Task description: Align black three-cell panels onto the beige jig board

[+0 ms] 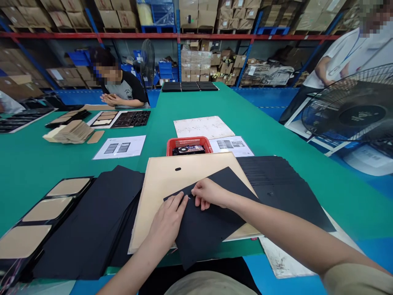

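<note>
A black sheet point(211, 229) lies slantwise on a cream board point(162, 168), one corner hanging over the board's near edge. My left hand point(167, 215) rests on the sheet's left part with its fingers stretched out. Close beside it, my right hand point(210, 194) is closed in a pinch above the sheet; whatever is between thumb and forefinger is too small to make out. A tiny pale spot shows on the sheet between the two hands. A small black oval point(178, 169) marks the board above my left hand.
Stacked black sheets point(92, 221) stand left, fanned black sheets point(276, 188) right. Tan-panelled black pieces point(37, 225) lie far left. Behind the board are a red basket point(188, 141), printed papers point(119, 147) and a stained white board point(204, 127). Two people and a fan point(353, 110) are beyond.
</note>
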A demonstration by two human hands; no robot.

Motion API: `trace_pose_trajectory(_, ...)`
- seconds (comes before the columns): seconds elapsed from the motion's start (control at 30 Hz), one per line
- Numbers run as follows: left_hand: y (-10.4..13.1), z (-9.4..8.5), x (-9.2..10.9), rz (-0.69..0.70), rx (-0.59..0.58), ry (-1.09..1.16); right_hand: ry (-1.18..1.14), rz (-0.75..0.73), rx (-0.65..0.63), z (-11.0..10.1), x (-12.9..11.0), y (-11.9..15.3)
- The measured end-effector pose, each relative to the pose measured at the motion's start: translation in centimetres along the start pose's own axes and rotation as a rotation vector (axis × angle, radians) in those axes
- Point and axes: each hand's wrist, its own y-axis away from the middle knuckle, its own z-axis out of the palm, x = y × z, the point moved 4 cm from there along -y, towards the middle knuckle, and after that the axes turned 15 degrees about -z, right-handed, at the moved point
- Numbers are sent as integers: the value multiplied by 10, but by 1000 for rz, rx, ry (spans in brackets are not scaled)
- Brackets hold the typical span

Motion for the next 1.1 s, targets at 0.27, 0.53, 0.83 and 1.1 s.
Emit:
trace_pose_trajectory(0.27,3,-7,6,-7,-64,-64,-262,-14,62,-18,3,37)
trace_pose_trajectory(0.53,-8,-10,2,-49,-227,2,-224,-39,84,-21,7,46)
trace_pose_trajectory(0.83,-14,-14,9,-14,-229,-74,-52,-112,74,-19,11,44)
trace_pose_trajectory(1.1,-1,-7,2,-16,-151,17,1216,-386,11,17,-7,51)
